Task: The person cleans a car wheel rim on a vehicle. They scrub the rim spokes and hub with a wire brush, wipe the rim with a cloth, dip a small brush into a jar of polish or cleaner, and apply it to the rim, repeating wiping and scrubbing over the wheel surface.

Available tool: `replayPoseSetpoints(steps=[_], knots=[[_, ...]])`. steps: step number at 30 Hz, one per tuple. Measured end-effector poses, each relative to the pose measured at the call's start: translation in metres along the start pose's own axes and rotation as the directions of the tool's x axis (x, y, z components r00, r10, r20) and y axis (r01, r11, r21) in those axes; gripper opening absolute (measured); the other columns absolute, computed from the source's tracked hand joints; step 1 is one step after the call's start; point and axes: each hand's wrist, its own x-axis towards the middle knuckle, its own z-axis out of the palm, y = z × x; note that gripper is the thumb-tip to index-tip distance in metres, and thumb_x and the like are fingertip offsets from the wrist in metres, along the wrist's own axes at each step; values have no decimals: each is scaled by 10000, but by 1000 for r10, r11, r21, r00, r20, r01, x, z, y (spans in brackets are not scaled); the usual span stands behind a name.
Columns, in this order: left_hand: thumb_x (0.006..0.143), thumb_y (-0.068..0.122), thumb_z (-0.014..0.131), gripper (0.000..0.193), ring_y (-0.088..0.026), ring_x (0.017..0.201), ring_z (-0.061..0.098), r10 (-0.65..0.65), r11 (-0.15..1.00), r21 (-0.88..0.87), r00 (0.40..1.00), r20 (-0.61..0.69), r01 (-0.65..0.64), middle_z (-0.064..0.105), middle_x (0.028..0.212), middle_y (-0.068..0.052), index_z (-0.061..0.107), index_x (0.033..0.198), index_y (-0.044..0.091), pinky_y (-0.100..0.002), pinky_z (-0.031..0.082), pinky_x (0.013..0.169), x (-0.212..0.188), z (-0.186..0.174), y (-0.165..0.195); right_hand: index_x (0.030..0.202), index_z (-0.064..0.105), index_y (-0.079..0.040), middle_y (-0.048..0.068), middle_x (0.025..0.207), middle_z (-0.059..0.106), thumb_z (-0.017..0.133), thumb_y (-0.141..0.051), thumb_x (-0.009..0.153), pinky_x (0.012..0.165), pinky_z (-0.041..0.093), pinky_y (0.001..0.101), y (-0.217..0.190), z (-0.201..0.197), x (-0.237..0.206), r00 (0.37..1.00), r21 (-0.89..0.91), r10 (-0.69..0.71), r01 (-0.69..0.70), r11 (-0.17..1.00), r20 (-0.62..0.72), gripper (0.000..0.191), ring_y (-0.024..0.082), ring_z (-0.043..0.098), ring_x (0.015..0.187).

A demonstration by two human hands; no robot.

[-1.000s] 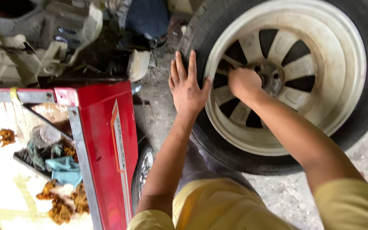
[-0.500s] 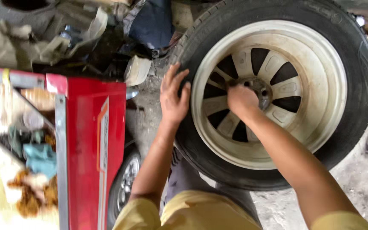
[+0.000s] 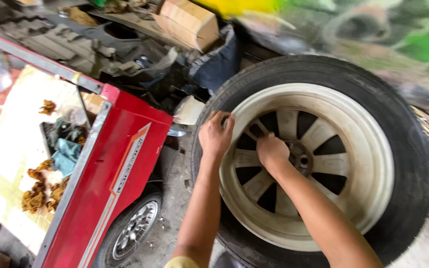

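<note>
While the wheel [image 3: 319,164] stands upright at centre-right of frame, my left hand [image 3: 215,134] curls over the rim's upper-left edge, gripping it. Right hand [image 3: 272,151] is closed at the hub [image 3: 301,158]; can't tell what it holds, if anything. Risk: wheel could roll or tip toward the red cart [image 3: 110,183] at lower left if the left hand slips. Versus half a second ago, left hand went from flat on the tyre to hooked on the rim.

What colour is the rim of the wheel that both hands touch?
Dirty off-white, the rim shows best in the head view.
</note>
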Motion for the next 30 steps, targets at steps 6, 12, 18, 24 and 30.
replayPoseSetpoints(steps=[6, 12, 18, 24, 30], knots=[[938, 363, 700, 291, -336, 818, 697, -128, 991, -42, 990, -58, 126, 720, 868, -136, 765, 935, 80, -426, 533, 752, 14, 7, -14, 1494, 390, 84, 252, 1487, 432, 519, -44, 980, 766, 658, 465, 2, 13, 1, 999, -82, 20, -17, 997, 34, 544, 376, 724, 1068], [958, 191, 631, 177, -283, 886, 704, 64, 948, -297, 983, -169, -113, 737, 915, -96, 744, 896, 69, -381, 539, 857, 2, 4, -39, 1338, 540, 88, 291, 1353, 558, 610, -37, 856, 748, 628, 466, 10, 7, -14, 998, -114, -51, 48, 992, -24, 502, 394, 702, 1049], [829, 154, 633, 156, -287, 899, 661, 170, 980, -92, 982, -76, -177, 756, 916, -29, 752, 770, 72, -394, 494, 886, 5, 5, -35, 1098, 743, 16, 222, 1266, 659, 540, -73, 957, 852, 602, 494, 14, -15, -29, 991, -2, -67, 67, 998, -117, 263, 409, 703, 1083], [838, 197, 650, 161, -254, 901, 663, 126, 990, -53, 991, -46, -129, 746, 915, 13, 746, 767, 89, -418, 468, 934, 8, 11, -30, 1055, 778, -33, 227, 1162, 723, 537, -83, 950, 851, 610, 491, 10, -23, -33, 1000, -35, -23, 23, 999, -5, 268, 388, 725, 1062], [808, 200, 664, 149, -265, 919, 641, 130, 991, -12, 990, -54, -130, 743, 911, 27, 752, 737, 104, -422, 464, 864, 3, 11, -29, 1012, 803, -70, 197, 1091, 754, 543, -83, 941, 769, 615, 489, 8, -21, -30, 999, -70, -35, 36, 997, 14, 271, 369, 737, 997]])
